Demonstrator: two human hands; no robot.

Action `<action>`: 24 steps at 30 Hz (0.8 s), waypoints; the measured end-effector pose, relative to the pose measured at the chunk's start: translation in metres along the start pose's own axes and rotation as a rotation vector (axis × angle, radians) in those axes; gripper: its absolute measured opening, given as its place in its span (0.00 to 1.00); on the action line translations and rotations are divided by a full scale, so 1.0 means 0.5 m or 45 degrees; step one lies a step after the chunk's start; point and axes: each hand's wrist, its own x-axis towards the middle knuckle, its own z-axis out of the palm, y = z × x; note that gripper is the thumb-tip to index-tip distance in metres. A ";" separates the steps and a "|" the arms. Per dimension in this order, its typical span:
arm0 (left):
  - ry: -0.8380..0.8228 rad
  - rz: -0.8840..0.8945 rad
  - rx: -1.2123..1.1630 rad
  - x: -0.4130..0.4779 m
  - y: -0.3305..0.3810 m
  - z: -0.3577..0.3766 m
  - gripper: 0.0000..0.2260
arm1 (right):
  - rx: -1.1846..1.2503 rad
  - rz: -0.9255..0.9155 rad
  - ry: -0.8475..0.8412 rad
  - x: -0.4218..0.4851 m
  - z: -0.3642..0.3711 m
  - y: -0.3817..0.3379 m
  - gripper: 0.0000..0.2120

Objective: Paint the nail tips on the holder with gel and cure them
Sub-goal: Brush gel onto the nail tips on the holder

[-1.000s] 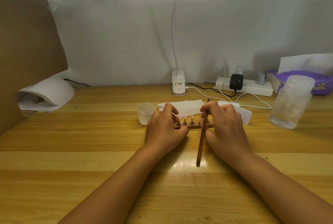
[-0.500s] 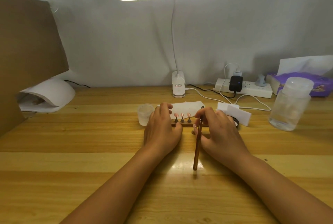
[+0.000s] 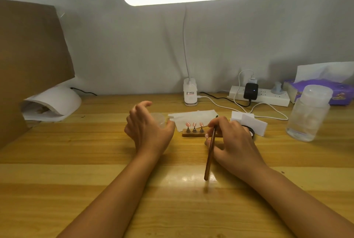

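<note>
A small wooden holder (image 3: 193, 134) on the desk carries three pink nail tips (image 3: 194, 124) on metal stands. My right hand (image 3: 232, 144) grips a brown brush (image 3: 209, 153), bristle end up by the forefinger, at the holder's right end. A further pink tip (image 3: 206, 136) shows at its fingertips, just off the holder. My left hand (image 3: 147, 130) hovers to the left of the holder with fingers loosely curled and nothing in them, in front of a small clear cup (image 3: 160, 121). The white curing lamp (image 3: 55, 101) sits at the far left.
White paper (image 3: 193, 117) lies behind the holder. White blocks (image 3: 249, 123) and a black jar (image 3: 250, 130) sit behind my right hand. At the right stand a clear lidded jar (image 3: 308, 115), a power strip (image 3: 268, 97) and a tissue box (image 3: 321, 88). Cardboard (image 3: 28, 61) leans at the left.
My left hand has let go of the holder's left end and lifted toward the cup. The right hand with the brush has drawn back slightly with one tip.
</note>
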 end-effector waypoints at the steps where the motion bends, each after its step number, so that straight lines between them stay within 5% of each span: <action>1: -0.083 -0.077 0.007 0.003 -0.005 0.002 0.32 | 0.008 0.004 0.002 -0.001 0.000 0.000 0.20; 5: -0.360 -0.237 -0.003 0.011 -0.023 0.013 0.31 | 0.029 0.004 0.064 0.000 0.002 -0.001 0.17; 8: -0.281 -0.184 -0.038 0.011 -0.019 0.009 0.29 | 0.181 -0.037 0.216 0.001 -0.004 -0.010 0.13; 12: -0.072 0.317 -0.157 -0.016 0.009 -0.006 0.28 | 0.429 -0.139 0.495 -0.002 -0.021 -0.027 0.15; 16: -0.228 0.751 -0.169 -0.055 0.042 -0.011 0.30 | 0.524 -0.175 0.610 -0.007 -0.025 -0.046 0.09; 24: -0.313 0.963 -0.167 -0.063 0.052 -0.017 0.32 | 0.664 -0.172 0.559 -0.006 -0.023 -0.051 0.04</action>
